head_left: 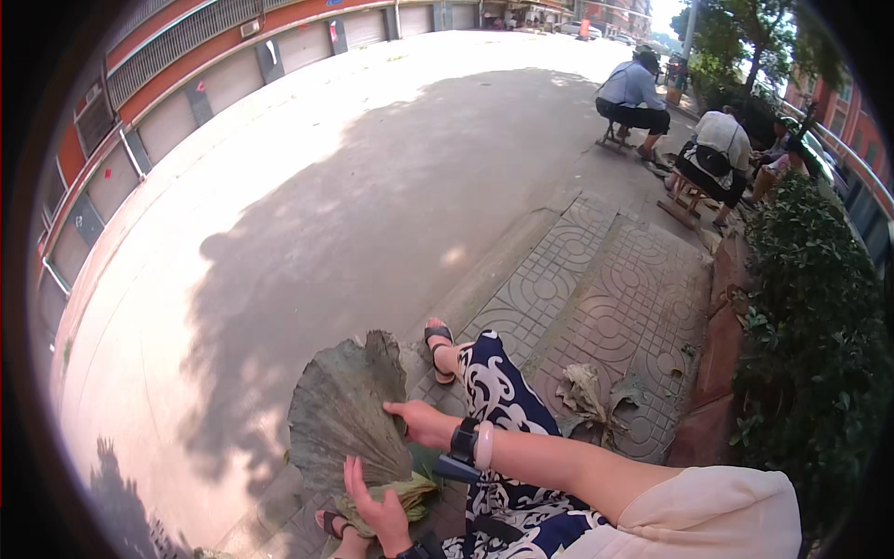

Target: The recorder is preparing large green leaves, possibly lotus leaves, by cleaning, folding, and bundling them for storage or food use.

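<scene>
A large, dry grey-green lotus leaf (340, 415), ribbed and fan-shaped, spreads out in front of my knees. My right hand (424, 424) pinches its right edge, thumb on top and the other fingers hidden behind. Close to the leaf's lower edge is my left hand (380, 511), its fingers stretched out and apart; whether they touch the leaf I cannot tell. Below the big leaf, by my lap, lies a bundle of folded yellow-green leaves (414, 496). Both wrists wear dark bands, and the right one also has a pale bangle (483, 445).
Crumpled dry leaves (587, 396) lie on the patterned paving (643, 279) to the right. A brick-red kerb (712, 410) borders a green hedge (805, 298). Several people sit on low stools at the far right. Shuttered shopfronts (233, 82) line the road's far left side.
</scene>
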`<state>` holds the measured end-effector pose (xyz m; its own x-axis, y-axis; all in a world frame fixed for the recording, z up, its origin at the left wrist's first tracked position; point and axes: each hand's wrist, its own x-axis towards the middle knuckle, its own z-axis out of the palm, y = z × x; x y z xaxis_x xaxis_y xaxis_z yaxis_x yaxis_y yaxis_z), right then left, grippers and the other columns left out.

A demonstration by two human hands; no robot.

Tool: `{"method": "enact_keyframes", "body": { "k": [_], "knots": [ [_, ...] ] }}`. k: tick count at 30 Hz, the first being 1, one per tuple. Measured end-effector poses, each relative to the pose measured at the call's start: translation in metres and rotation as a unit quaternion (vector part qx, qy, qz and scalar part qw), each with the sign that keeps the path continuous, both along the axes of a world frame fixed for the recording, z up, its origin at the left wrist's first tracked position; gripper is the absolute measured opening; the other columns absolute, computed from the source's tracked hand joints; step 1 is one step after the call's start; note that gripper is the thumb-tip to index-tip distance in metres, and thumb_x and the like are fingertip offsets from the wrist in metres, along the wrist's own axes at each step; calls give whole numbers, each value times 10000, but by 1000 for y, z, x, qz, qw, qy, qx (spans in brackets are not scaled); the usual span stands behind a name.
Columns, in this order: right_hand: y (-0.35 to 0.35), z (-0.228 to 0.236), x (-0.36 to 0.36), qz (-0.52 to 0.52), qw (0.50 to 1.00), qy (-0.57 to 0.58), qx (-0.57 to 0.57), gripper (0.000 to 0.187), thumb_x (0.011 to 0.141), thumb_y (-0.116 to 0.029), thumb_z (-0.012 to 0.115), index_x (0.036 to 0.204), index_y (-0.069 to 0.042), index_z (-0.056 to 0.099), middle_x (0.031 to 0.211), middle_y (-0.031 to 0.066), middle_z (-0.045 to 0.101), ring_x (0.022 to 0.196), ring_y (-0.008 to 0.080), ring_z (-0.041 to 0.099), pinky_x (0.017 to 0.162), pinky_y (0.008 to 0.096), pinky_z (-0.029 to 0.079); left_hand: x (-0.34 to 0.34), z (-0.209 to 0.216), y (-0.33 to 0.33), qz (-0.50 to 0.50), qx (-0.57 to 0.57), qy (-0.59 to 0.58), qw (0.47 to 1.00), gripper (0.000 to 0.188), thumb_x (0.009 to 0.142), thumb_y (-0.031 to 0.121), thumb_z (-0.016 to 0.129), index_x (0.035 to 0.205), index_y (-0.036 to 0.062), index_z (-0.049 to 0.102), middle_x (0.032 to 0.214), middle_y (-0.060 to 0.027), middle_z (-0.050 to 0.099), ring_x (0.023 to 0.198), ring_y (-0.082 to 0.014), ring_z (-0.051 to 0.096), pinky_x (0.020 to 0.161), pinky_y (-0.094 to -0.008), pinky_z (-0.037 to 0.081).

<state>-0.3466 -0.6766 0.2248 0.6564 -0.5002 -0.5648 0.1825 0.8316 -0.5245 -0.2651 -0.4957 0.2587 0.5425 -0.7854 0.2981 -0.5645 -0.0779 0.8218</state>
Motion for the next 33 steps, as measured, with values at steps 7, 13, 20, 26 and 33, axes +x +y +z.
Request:
{"method": "enact_keyframes", "body": {
  "k": [7,13,20,26,33],
  "knots": [
    [6,9,-13,-3,999,-31,23,279,980,-275,511,1136,-59,593,1078,13,651,958,158,605,822,354,467,-31,66,4,-133,19,-109,985,659,780,157,624,1380,-5,403,1430,-230,383,1338,-402,324,1101,-455,275],
    [-5,1,0,-1,998,-45,39,262,981,-274,475,1124,-79,576,1014,33,662,954,169,627,780,353,510,-30,80,-2,-153,28,-228,961,639,818,232,621,1376,-2,413,1407,-220,423,1326,-391,354,1087,-465,289],
    [12,-3,2,12,992,-80,99,296,968,-292,519,1143,-57,560,1056,74,655,981,209,625,850,392,528,-18,71,-14,-73,-50,-204,975,277,894,122,588,1135,-14,606,1131,-195,616,1087,-362,552,944,-430,418],
    [30,17,-14,107,993,-18,42,440,948,-448,535,1089,-33,573,950,112,651,897,249,667,749,355,567,-13,68,-14,-21,-69,-150,986,182,912,124,581,1003,-16,653,966,-197,650,904,-364,603,803,-404,472],
    [47,38,-24,251,956,-1,-152,460,942,-461,520,1047,-23,614,850,106,679,631,187,649,514,277,528,-9,64,-8,55,9,-118,992,191,914,139,568,985,-19,649,913,-213,649,847,-379,603,763,-420,470]
  ]
}}
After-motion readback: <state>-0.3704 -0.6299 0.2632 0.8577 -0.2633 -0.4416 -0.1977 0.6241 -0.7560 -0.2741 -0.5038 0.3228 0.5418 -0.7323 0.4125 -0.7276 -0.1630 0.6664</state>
